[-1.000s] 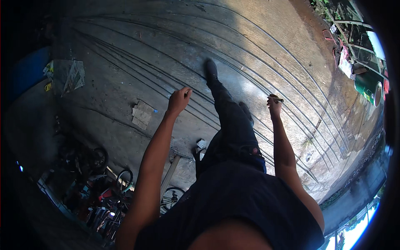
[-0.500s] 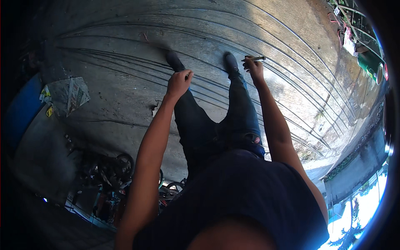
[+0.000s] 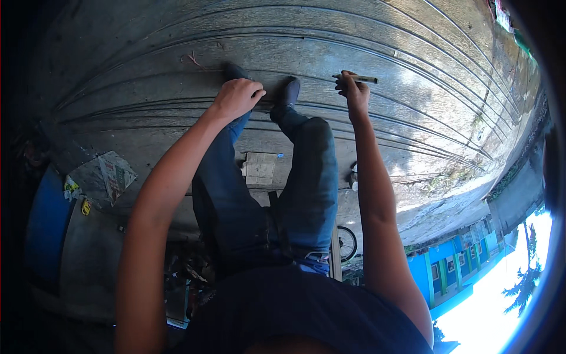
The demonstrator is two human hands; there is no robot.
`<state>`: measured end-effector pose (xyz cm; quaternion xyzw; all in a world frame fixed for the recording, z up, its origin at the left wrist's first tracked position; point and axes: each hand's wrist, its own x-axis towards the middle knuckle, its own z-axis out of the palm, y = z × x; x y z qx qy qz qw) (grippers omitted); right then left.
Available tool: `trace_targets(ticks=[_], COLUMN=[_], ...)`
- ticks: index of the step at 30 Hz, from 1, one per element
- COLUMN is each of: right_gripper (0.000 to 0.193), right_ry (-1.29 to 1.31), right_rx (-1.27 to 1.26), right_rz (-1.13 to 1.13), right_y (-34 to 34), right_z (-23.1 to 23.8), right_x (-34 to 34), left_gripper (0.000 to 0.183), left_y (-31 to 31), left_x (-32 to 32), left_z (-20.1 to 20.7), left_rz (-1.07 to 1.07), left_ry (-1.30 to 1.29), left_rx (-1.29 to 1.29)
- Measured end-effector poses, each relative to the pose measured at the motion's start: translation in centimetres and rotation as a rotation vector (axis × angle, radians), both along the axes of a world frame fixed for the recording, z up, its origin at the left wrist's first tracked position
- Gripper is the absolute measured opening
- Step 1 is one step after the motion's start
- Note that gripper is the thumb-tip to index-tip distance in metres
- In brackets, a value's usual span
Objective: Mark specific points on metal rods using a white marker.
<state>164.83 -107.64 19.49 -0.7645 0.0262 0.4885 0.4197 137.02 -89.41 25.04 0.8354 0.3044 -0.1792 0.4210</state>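
In my right hand (image 3: 352,88) is a marker (image 3: 367,79), gripped between thumb and fingers with its dark tip pointing left. My left hand (image 3: 239,96) is closed, with the fingers curled in and the thumb against them; whether something small sits inside is hidden. Both hands hang in the air over long thin metal rods (image 3: 407,106), which lie across the concrete floor. My left hand is above my left shoe (image 3: 234,71), and the right shoe (image 3: 289,89) stands among the rods between my two hands.
A flattened piece of cardboard (image 3: 259,168) lies behind my feet. To the left are a crumpled sheet (image 3: 112,177), a yellow object (image 3: 86,206) and a blue panel (image 3: 44,230). Pinkish string (image 3: 193,59) lies ahead of my left shoe. A wheel (image 3: 346,243) shows beside my right elbow.
My legs have stepped and the view has shifted. My left hand is farther left and my hands are wider apart. The marker stays in my right hand.
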Motion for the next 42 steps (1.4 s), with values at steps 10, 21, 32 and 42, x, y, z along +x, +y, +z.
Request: trace_targets(ticks=[10, 21, 32, 42], right_gripper=[0.029, 0.030, 0.026, 0.029], right_ry=[-0.089, -0.382, -0.545, -0.570], right_rx=[0.230, 0.320, 0.416, 0.451], right_rz=[0.130, 0.397, 0.405, 0.428], right_y=[3.7, 5.5, 5.5, 5.3], right_z=[-27.5, -43.5, -45.9, -46.4], right_x=[2.2, 1.5, 0.9, 0.9], left_gripper=[0.024, 0.019, 0.022, 0.027], left_y=[-0.3, -2.5, -4.0, -4.2], left_x=[7.1, 11.8, 10.9, 11.1], left_z=[-28.9, -49.6, -52.3, -52.1], left_rz=[-0.122, 0.197, 0.216, 0.175], left_ry=[0.009, -0.523, -0.715, -0.636], left_rx=[-0.033, 0.409, 0.562, 0.582])
